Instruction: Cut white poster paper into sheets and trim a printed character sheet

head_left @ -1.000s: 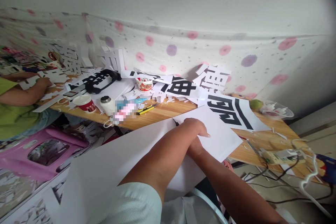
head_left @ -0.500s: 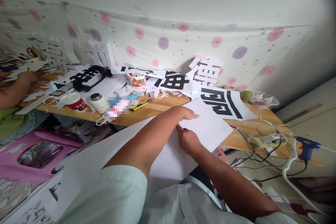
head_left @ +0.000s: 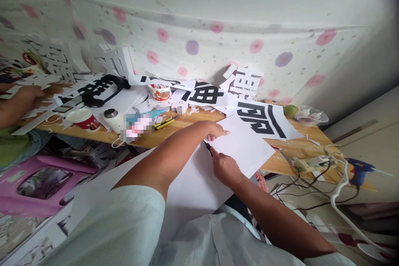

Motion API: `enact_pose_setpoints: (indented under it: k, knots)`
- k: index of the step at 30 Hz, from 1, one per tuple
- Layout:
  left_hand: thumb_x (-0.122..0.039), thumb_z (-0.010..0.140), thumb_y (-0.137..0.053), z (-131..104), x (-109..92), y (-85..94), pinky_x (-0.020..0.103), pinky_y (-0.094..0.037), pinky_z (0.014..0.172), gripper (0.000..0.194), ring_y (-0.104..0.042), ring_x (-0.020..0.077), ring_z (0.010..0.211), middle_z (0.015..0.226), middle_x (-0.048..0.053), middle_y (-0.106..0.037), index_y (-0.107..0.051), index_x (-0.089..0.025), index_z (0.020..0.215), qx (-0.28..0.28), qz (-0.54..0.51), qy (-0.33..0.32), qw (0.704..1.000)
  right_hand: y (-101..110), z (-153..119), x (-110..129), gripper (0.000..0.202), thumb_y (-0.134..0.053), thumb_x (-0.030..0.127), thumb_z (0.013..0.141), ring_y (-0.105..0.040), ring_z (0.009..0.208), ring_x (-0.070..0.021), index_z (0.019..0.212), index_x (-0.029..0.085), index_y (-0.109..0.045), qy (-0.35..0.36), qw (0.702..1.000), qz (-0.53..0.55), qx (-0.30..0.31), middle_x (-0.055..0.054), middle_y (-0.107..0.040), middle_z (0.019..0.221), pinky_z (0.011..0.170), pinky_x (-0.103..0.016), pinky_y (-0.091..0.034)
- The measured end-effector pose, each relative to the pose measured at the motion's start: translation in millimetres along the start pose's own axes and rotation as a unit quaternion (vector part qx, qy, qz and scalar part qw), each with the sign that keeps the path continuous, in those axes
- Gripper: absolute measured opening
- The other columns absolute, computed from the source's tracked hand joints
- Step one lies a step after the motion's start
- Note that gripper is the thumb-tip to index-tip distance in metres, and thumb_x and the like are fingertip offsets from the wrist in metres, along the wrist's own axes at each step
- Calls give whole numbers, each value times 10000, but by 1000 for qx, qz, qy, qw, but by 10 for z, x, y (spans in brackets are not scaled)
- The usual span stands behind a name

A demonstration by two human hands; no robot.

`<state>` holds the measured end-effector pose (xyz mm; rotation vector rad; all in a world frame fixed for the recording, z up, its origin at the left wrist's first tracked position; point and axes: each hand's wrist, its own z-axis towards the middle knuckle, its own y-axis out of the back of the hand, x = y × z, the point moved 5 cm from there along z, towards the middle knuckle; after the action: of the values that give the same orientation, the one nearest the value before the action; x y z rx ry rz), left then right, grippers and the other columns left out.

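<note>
A large white sheet (head_left: 249, 149) lies across the table's front edge and over my lap. My right hand (head_left: 226, 168) is closed round a dark, slim cutting tool (head_left: 208, 147), its tip on the sheet just below my other hand. Resting on the sheet, my left hand (head_left: 215, 129) has its thumb stretched to the right and its fingers curled under; whether they grip anything is hidden. Beyond the sheet's far edge lies a paper with bold black characters (head_left: 260, 120).
On the wooden table (head_left: 183, 124) are a yellow cutter (head_left: 165, 123), a white bottle (head_left: 114, 121), a red-white cup (head_left: 84, 119) and a power strip (head_left: 311, 163). A blue glue gun (head_left: 358, 170) is at right. Another person's hand (head_left: 31, 92) is at far left, above a pink stool (head_left: 46, 187).
My left hand has shifted left, showing its curled fingers. The cutting tool now shows more clearly, its tip further up and left. The whole view has moved slightly.
</note>
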<state>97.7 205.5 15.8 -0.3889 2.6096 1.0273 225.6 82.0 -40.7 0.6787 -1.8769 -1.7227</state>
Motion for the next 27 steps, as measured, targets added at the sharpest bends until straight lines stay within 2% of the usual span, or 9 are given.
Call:
enact_pose_setpoints:
  k: [8,17,22,27]
  knots:
    - [-989,836,-372,-4,-61,-26,527,-567,1060,1001,-761,361,1086,1282,174,-795,-745,-199,1325,2,38,-9,999,-11,-119,-37,642,-443,157,1048,-795,908,-287,1682,68,-403,0,1000,-3,-3,-210,-790,1103,757,-346,-589]
    - [-1019,808,-335,111,-29,-30,518,-563,1041,1016,-749,364,1062,1173,158,-821,-774,-239,1287,-20,56,-15,998,-8,-354,-78,653,-458,140,1038,-798,919,-294,1686,88,-401,-10,1000,-5,14,-203,-789,1114,758,-346,-590]
    - [-1012,821,-317,-6,-80,-38,549,-542,1060,1002,-748,363,1013,1161,176,-812,-802,-202,1156,-29,77,-10,997,-4,-483,-112,646,-454,135,1037,-798,921,-291,1680,87,-410,-9,1000,1,13,-200,-791,1123,772,-345,-593]
    - [-992,851,-303,-98,-146,-61,550,-534,1070,971,-740,355,1008,1147,167,-810,-785,-212,1170,-37,91,-18,995,2,-609,-141,656,-448,116,1026,-798,912,-306,1680,87,-411,-8,1000,-10,22,-194,-789,1102,763,-362,-593]
